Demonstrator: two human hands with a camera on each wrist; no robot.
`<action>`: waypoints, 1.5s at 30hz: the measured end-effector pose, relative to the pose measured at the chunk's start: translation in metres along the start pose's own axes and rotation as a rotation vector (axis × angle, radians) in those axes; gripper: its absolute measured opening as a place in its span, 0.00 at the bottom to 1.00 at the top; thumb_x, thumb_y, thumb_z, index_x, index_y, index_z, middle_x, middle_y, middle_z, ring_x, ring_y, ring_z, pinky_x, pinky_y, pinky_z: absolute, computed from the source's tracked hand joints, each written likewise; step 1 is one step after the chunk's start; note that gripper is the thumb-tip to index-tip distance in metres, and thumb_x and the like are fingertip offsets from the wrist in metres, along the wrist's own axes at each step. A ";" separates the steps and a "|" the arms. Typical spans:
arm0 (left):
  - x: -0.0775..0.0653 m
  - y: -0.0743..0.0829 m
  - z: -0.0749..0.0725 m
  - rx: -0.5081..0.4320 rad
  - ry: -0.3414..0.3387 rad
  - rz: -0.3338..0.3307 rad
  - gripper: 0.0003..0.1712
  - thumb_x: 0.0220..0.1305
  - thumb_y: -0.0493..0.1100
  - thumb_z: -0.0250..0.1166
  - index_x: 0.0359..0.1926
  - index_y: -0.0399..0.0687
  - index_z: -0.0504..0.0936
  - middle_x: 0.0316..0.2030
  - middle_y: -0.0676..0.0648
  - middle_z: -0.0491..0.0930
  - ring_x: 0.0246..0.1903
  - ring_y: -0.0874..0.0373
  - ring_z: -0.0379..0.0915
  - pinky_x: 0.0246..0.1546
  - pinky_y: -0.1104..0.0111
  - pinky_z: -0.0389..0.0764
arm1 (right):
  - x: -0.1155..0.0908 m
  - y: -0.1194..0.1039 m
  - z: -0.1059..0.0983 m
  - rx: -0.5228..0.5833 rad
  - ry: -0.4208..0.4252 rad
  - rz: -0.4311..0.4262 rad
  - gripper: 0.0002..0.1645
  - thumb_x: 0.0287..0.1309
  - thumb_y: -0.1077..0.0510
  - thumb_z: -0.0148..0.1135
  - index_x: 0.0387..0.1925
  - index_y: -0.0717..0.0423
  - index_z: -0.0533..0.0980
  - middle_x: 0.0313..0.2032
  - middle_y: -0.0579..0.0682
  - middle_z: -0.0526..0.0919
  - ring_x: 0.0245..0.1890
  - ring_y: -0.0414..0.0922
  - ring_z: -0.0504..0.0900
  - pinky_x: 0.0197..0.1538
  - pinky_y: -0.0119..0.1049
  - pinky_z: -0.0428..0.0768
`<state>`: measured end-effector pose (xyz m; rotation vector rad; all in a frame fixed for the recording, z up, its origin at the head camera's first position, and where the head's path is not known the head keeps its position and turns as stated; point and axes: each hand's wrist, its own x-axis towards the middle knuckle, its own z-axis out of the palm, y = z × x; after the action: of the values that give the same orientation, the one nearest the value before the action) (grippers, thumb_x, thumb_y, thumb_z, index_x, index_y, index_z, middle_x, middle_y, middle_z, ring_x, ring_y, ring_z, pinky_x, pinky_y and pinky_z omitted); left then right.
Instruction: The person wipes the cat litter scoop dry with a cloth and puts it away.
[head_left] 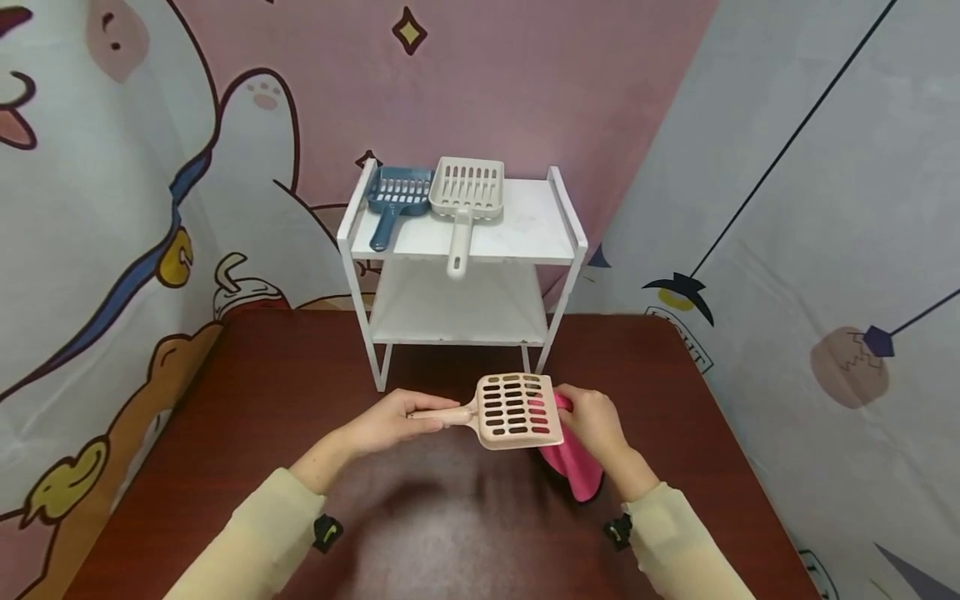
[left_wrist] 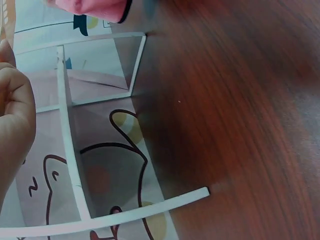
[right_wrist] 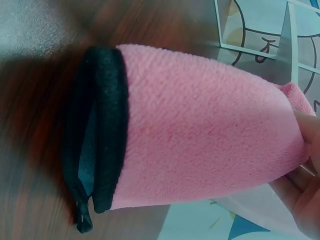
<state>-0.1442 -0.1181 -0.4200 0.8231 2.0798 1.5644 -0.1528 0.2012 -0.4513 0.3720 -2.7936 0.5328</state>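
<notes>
In the head view my left hand (head_left: 395, 418) grips the handle of a beige litter scoop (head_left: 517, 410), held level above the table with its slotted head toward the right. My right hand (head_left: 594, 423) pinches a pink plush cloth (head_left: 576, 467) at the scoop's front edge, and the rest hangs down. The right wrist view shows the cloth (right_wrist: 205, 125) large, with black edging and a small loop at its free end. Only part of the left hand (left_wrist: 15, 110) appears at the left border of the left wrist view, with the scoop mostly cut off.
Behind the hands stands a white two-tier rack (head_left: 457, 307) on the dark red-brown table (head_left: 285, 367). On its top shelf lie a blue litter scoop (head_left: 400, 190) and a light grey litter scoop (head_left: 467, 187), its handle overhanging the front edge. Cartoon-printed walls (head_left: 570, 75) enclose the back and sides.
</notes>
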 end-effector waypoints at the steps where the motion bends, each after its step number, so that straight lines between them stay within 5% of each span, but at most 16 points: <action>1: 0.001 0.002 0.000 0.002 -0.002 -0.001 0.22 0.65 0.40 0.59 0.57 0.34 0.74 0.45 0.41 0.81 0.29 0.71 0.71 0.33 0.78 0.75 | 0.000 0.000 0.001 0.002 0.005 -0.002 0.12 0.45 0.63 0.69 0.37 0.57 0.82 0.30 0.55 0.85 0.26 0.49 0.80 0.30 0.45 0.76; 7: 0.007 0.013 0.001 -0.062 -0.004 -0.020 0.21 0.66 0.40 0.57 0.58 0.34 0.73 0.32 0.49 0.80 0.12 0.69 0.50 0.15 0.77 0.57 | -0.001 0.002 0.003 0.037 0.061 -0.064 0.11 0.45 0.64 0.67 0.35 0.59 0.82 0.29 0.55 0.86 0.28 0.52 0.83 0.28 0.47 0.77; 14: 0.013 0.025 0.003 -0.050 0.018 -0.028 0.20 0.69 0.42 0.54 0.58 0.38 0.74 0.36 0.45 0.82 0.13 0.67 0.54 0.14 0.76 0.56 | -0.003 0.001 0.005 0.006 0.081 -0.090 0.20 0.42 0.60 0.73 0.40 0.62 0.80 0.27 0.59 0.85 0.26 0.54 0.83 0.26 0.46 0.78; 27: 0.029 0.043 0.008 -0.142 0.060 0.014 0.23 0.74 0.46 0.43 0.53 0.32 0.75 0.30 0.59 0.81 0.16 0.67 0.57 0.18 0.76 0.58 | -0.001 -0.003 0.001 0.068 0.039 -0.064 0.13 0.44 0.64 0.71 0.37 0.56 0.82 0.33 0.52 0.86 0.30 0.49 0.84 0.35 0.46 0.80; 45: 0.059 0.081 0.014 -0.241 0.041 0.038 0.26 0.75 0.47 0.37 0.55 0.29 0.70 0.25 0.53 0.74 0.18 0.66 0.61 0.19 0.76 0.62 | -0.003 -0.004 0.000 0.059 0.053 -0.080 0.13 0.44 0.62 0.72 0.36 0.53 0.82 0.32 0.50 0.86 0.30 0.51 0.83 0.34 0.47 0.79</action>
<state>-0.1617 -0.0526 -0.3454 0.7523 1.8636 1.8229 -0.1492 0.1981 -0.4511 0.4730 -2.7042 0.5983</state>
